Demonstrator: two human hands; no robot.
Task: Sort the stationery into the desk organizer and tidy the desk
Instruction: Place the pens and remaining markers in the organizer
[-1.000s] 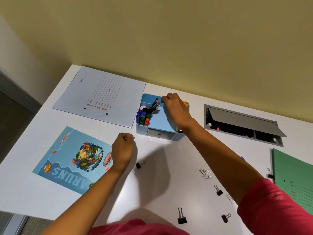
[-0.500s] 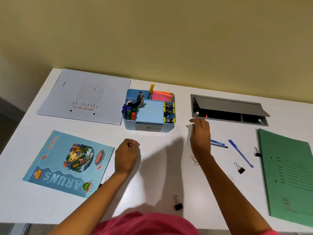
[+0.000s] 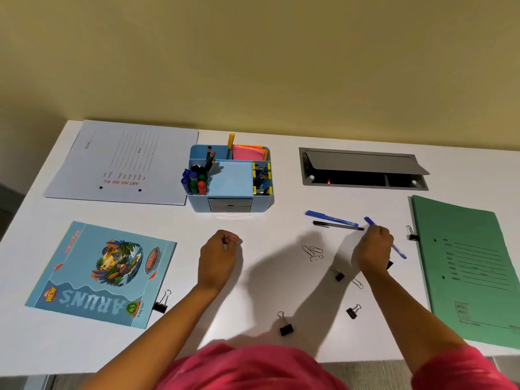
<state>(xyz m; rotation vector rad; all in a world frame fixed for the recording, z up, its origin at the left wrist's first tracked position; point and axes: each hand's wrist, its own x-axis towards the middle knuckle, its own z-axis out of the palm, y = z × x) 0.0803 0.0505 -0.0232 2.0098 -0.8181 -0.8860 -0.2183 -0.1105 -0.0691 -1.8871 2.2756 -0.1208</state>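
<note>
White desk [image 3: 281,229], wide view. Green folder [image 3: 464,271] at 3 o'clock, white file cover [image 3: 126,164] at 10, blue notebook [image 3: 104,274] at 8, open cable hatch [image 3: 363,170] at 1. Desk organizer [image 3: 263,203] sits at 12, with markers and pencils in its 9 o'clock cells. Hands are well apart. Left hand [image 3: 218,257] is a fist near centre; we cannot tell if anything is inside. Right hand [image 3: 372,250], at 3 o'clock, has fingers curled round the blue pen [image 3: 399,252], which lies low, its ends poking out at 11 and 4. A capped blue pen [image 3: 330,218] and a black pen [image 3: 337,226] lie just beside it at 10. 5 binder clips show, e.g. [image 3: 286,326], plus paper clips [image 3: 313,253]. Risks, as we judge them: a loose grip lets the pen slip and roll, the right forearm sweeps clips off the 6 o'clock edge, or the pen jams in the crowded marker cell.
</note>
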